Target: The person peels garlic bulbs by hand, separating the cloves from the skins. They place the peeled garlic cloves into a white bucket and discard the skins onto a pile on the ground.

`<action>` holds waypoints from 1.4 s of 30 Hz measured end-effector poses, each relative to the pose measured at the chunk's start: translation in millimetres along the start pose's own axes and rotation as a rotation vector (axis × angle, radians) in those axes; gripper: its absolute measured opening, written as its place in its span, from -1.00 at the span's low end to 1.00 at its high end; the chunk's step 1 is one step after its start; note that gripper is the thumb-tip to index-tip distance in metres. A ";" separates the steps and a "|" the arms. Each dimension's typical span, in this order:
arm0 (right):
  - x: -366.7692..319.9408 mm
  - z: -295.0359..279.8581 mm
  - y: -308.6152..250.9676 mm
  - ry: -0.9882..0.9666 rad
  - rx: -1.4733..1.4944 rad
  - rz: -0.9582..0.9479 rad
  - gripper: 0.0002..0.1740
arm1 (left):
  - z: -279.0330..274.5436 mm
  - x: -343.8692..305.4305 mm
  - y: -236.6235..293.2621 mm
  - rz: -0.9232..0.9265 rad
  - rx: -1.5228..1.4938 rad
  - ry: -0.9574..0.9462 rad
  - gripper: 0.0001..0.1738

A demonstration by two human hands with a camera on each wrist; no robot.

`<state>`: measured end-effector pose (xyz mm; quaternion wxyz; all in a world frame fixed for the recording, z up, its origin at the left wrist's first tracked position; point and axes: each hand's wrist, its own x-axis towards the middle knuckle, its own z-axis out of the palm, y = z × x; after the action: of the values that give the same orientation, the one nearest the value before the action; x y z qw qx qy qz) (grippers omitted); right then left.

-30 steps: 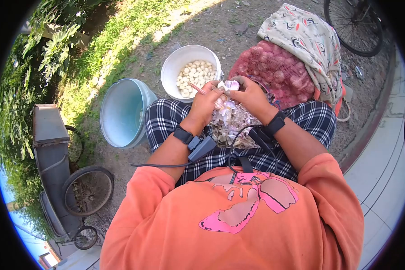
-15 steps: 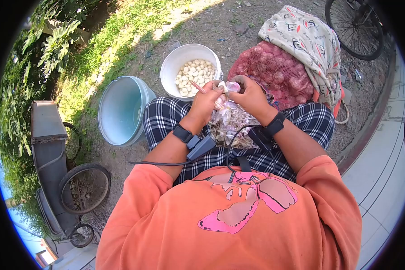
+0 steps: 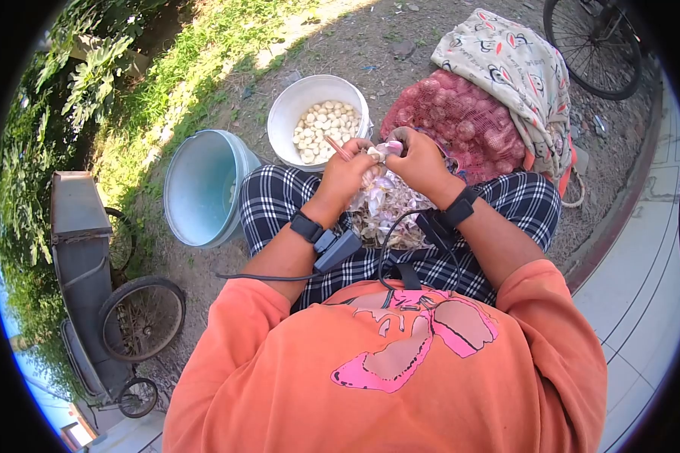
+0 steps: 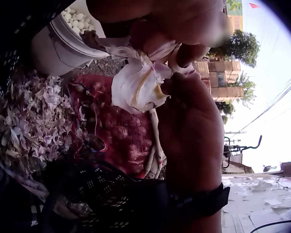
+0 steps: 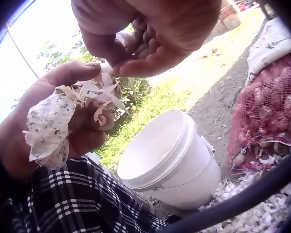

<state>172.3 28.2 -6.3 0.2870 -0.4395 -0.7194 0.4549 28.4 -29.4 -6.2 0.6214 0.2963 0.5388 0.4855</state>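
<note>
Gritty ground (image 3: 370,49); left hand (image 3: 344,175), right hand (image 3: 425,162) pinch papery garlic (image 4: 136,87)

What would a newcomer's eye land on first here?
Probably the bright orange shirt, filling the bottom of the head view. Next, the left hand and right hand gripping garlic near a heap of papery skins. Farther out, a white bucket of pale cloves stands left of a red mesh sack.
</note>
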 end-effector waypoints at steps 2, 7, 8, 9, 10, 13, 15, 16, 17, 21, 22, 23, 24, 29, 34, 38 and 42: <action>1.1 -1.5 0.0 -0.014 0.008 -0.016 -0.69 | 0.1 -1.3 2.6 -0.062 -0.120 -0.036 -0.85; 6.0 -1.1 12.3 -0.065 0.148 -0.041 -0.72 | 2.4 -4.2 6.3 -0.134 -0.381 -0.160 -0.74; 5.9 -1.4 13.1 -0.060 0.148 -0.041 -0.72 | -0.3 -2.9 5.8 -0.134 -0.378 -0.164 -0.74; 5.6 -2.0 13.4 -0.069 0.212 -0.041 -0.72 | -5.2 -1.3 4.7 -0.147 -0.413 -0.229 -0.72; 5.4 -2.4 13.5 -0.078 0.276 -0.041 -0.72 | -7.9 0.0 4.2 -0.160 -0.448 -0.294 -0.69; 4.6 -3.6 15.0 -0.106 0.254 -0.042 -0.86 | -2.8 -2.7 7.6 -0.174 -0.401 -0.229 -0.68; 2.4 -3.4 10.8 -0.081 0.241 -0.069 -0.87 | -0.3 -1.2 4.7 -0.157 -0.384 -0.153 -0.69; 1.1 -3.4 8.3 -0.058 0.229 -0.094 -0.88 | -0.3 0.0 3.7 -0.157 -0.382 -0.154 -0.69; -0.4 -3.2 5.8 -0.058 0.230 -0.095 -0.88 | -0.9 1.1 3.0 -0.130 -0.358 -0.126 -0.68; -2.1 -3.9 -1.2 -0.011 0.125 -0.113 -0.87 | -2.7 2.6 -0.4 -0.045 -0.103 -0.044 -0.59; -1.5 -4.5 -2.0 -0.012 0.091 -0.113 -0.86 | -2.2 3.0 -1.1 -0.046 -0.103 -0.043 -0.59; -1.6 -4.4 -2.4 -0.012 0.092 -0.111 -0.86 | -1.5 3.2 -2.0 0.004 -0.047 -0.011 -0.61; -1.7 -3.9 -3.0 -0.002 0.089 -0.124 -0.86 | -0.8 3.1 -3.0 0.053 0.008 0.021 -0.62; -0.1 -3.6 -2.1 0.009 0.048 -0.150 -0.80 | 3.9 1.5 -3.6 0.146 0.238 0.114 -0.70; 7.2 -19.0 -0.5 0.166 0.439 -0.058 -0.89 | -6.4 3.4 -5.5 0.234 0.374 0.192 -0.70; 4.9 -26.1 -7.8 0.204 0.555 0.000 -0.91 | -13.8 6.7 -8.4 0.157 0.084 0.237 -0.63; -1.0 -20.0 -7.7 0.143 0.435 -0.044 -0.87 | -28.7 13.3 6.4 0.189 -0.377 0.327 -0.61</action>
<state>186.2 33.8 9.2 0.4352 -0.3826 -0.5917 0.5605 -1.5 -19.3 -12.6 0.5222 0.1420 0.5021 0.6746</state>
